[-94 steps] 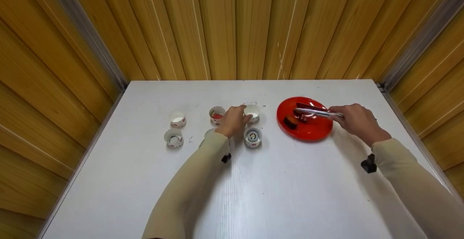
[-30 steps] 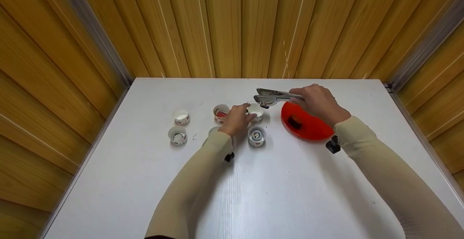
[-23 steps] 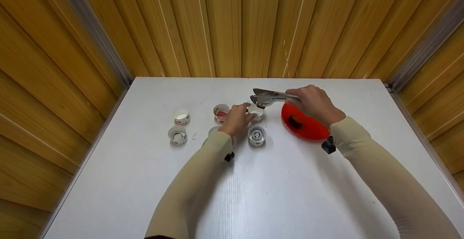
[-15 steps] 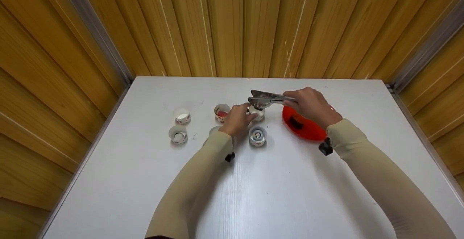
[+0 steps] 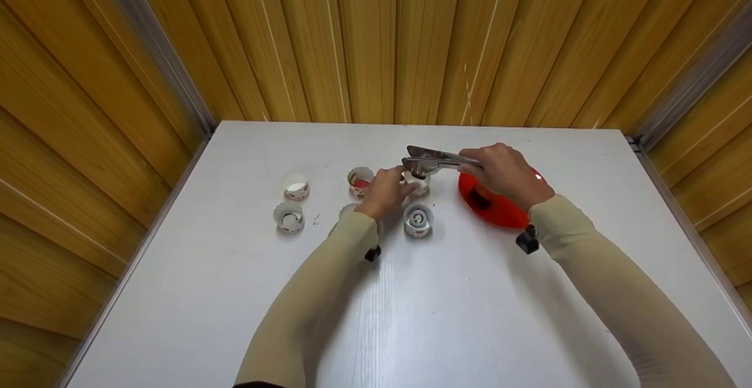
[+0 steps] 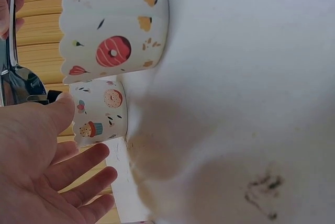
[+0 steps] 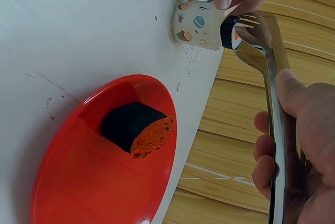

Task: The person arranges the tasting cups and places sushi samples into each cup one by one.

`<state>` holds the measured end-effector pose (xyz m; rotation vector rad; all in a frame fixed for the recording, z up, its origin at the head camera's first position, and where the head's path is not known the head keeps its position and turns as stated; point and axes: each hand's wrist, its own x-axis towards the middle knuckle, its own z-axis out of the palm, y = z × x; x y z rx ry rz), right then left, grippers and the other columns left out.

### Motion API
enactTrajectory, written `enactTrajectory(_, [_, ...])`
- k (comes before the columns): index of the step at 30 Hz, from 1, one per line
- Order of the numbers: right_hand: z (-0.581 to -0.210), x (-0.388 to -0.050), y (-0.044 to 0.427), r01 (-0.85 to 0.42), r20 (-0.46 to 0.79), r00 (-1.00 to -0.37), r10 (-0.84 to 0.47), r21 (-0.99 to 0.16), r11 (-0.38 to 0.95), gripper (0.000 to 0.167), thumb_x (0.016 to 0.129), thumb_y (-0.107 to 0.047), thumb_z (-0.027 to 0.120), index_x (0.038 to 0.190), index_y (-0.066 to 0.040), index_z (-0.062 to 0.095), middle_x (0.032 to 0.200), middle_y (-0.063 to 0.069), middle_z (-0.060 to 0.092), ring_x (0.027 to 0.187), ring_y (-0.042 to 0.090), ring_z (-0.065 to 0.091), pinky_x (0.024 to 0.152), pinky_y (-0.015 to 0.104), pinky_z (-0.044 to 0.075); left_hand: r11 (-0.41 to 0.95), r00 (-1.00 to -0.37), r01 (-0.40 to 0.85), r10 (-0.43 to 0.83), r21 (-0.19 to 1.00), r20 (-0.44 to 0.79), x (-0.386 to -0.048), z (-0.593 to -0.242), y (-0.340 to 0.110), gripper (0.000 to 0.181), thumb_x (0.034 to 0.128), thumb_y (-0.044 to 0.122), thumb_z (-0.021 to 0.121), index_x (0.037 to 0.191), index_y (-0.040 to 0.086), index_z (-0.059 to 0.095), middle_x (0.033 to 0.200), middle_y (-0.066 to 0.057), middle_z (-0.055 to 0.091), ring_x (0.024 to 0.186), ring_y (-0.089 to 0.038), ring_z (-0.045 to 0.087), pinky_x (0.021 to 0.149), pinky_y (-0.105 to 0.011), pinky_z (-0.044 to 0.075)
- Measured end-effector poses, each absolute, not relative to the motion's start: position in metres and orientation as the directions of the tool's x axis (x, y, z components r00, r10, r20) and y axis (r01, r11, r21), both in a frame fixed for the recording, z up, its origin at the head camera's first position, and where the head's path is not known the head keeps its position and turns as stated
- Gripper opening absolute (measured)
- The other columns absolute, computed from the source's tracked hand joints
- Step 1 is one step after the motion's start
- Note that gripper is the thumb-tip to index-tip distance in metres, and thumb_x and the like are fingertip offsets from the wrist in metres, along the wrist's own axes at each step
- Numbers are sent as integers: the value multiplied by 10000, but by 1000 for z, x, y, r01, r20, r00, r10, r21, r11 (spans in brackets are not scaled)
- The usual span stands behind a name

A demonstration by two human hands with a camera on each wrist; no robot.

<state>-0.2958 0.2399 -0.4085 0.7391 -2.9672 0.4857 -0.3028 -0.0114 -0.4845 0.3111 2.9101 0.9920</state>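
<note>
My left hand [image 5: 385, 193] holds the rim of the back-right patterned paper baking cup [image 5: 420, 189], with the thumb on its near side. In the left wrist view its other fingers are spread. My right hand [image 5: 506, 175] grips metal tongs [image 5: 449, 160], which pinch a small sushi roll [image 7: 228, 32] wrapped in black seaweed with white rice. This roll is at the rim of the held cup [image 7: 196, 25]. On the red plate [image 5: 505, 216] lies a seaweed-wrapped sushi topped with orange roe [image 7: 125, 127].
The front-right cup [image 5: 418, 226] stands close to my left wrist. Behind my left hand, a cup [image 5: 359, 183] has something red inside. Another cup [image 5: 346, 211] is partly hidden by my sleeve. Two more cups [image 5: 295, 191] stand at left on the white table [image 5: 423, 305].
The tongs have left the plate with a sushi roll, moved left to the back-right cup and come down slightly to its rim. My left hand has stayed at that cup.
</note>
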Motion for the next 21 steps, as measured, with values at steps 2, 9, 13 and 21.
enactTrajectory(2, [-409,-296,239,-468,120,-883,-453,-290,835,339,979,-261,726,1292,-130,717,1055,96,751,887,282,628,875,502,562,770,-979,171,205,614,15,-303,-485,-12,411,987,340,710,1345,144,658,1155,-79,735,976,-179,667,860,-365,559])
enactTrajectory(9, [-410,-297,236,-457,103,-888,-448,-314,832,362,982,-267,722,1315,-126,705,1075,96,744,911,288,621,878,498,563,787,-982,164,190,595,19,-304,-486,-15,406,986,339,711,1312,102,666,1152,-91,733,974,-193,667,856,-376,557])
enactTrajectory(13, [-412,-298,235,-464,110,-884,-454,-312,829,364,982,-266,724,1314,-119,700,1070,91,741,920,294,616,877,503,553,784,-983,154,184,601,11,-304,-487,-16,402,991,329,709,1314,94,663,1173,-91,729,984,-198,661,870,-380,556])
enactTrajectory(21, [-414,-299,236,-467,130,-884,-449,-302,831,402,976,-245,733,1347,-101,679,1127,126,743,975,314,650,899,520,552,813,-976,209,209,543,63,-303,-487,-20,441,1002,331,693,1367,89,641,1171,-91,735,1046,-198,683,878,-380,551])
